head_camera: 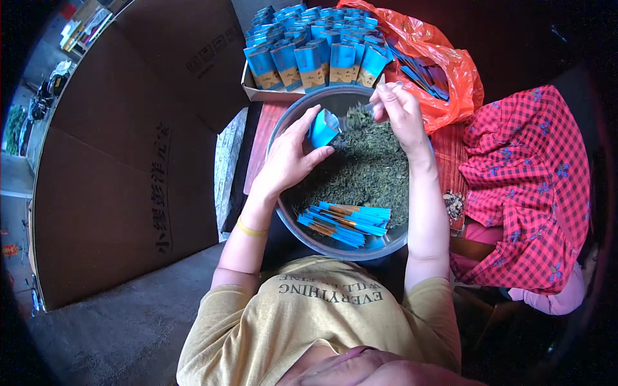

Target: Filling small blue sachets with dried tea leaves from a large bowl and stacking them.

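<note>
My left hand (288,157) grips a small blue packet (322,131), tilted with its mouth facing right. In my right hand (400,116) is a small scoop (375,107), partly hidden by the fingers. Dried green leaves (358,118), which look like loose tea, are at the scoop's end beside the packet's mouth. Both hands are over a wide round metal basin (347,256). A layer of the same leaves (372,173) covers much of its bottom. Several flat blue-and-brown packets (347,223) lie fanned out on the leaves at the near side.
Behind the basin, a shallow carton (260,94) holds many upright blue packets (309,60). An orange-red plastic bag (463,72) with flat packets (425,77) lies at its right. A large cardboard box (111,159) stands left. Checked fabric (526,169) hangs right of the red table (446,164).
</note>
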`<control>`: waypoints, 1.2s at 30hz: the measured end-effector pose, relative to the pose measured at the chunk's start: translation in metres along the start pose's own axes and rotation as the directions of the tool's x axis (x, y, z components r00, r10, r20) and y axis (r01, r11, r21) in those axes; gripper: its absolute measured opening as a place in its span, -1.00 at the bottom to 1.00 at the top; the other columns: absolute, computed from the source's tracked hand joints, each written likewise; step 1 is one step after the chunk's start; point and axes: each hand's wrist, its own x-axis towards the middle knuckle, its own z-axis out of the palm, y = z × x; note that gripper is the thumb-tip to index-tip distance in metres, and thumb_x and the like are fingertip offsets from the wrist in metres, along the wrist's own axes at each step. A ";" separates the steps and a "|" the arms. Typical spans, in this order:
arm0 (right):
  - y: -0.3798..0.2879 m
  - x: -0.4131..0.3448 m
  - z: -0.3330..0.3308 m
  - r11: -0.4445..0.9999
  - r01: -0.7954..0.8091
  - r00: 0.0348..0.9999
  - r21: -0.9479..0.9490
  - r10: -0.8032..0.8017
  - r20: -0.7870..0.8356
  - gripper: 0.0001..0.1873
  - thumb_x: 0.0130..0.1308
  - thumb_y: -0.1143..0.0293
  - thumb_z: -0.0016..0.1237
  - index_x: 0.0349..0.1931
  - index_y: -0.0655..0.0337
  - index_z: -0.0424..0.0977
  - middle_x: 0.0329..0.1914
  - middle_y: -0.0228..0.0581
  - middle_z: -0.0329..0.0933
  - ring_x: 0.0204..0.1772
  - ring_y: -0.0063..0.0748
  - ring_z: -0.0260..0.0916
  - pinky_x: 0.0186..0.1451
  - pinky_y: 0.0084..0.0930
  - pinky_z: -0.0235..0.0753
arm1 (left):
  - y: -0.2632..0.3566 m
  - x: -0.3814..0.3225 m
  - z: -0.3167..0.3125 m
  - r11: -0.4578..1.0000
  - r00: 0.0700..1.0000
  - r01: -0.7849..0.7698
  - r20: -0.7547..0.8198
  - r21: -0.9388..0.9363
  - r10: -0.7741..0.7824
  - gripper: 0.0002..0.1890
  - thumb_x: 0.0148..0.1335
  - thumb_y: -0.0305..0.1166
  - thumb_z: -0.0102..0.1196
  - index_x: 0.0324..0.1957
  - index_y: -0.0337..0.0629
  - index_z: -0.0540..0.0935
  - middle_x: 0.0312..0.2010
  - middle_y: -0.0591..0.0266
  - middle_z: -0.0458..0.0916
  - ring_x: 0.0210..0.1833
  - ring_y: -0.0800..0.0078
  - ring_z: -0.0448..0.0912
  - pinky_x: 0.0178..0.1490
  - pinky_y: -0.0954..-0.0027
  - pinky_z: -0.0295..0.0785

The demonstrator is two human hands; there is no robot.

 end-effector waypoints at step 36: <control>0.064 -0.005 0.051 0.867 0.108 0.832 -0.487 0.190 0.522 -0.70 0.36 0.31 -0.06 0.02 0.22 0.52 -0.23 -0.08 0.62 -0.23 -0.28 0.57 -0.09 -0.31 0.52 | 0.002 0.004 -0.002 0.989 0.987 0.030 -0.152 -0.142 -0.051 -0.35 0.13 -0.36 0.32 0.25 -0.29 0.39 0.13 -0.07 0.52 0.20 0.17 0.50 0.22 0.28 0.38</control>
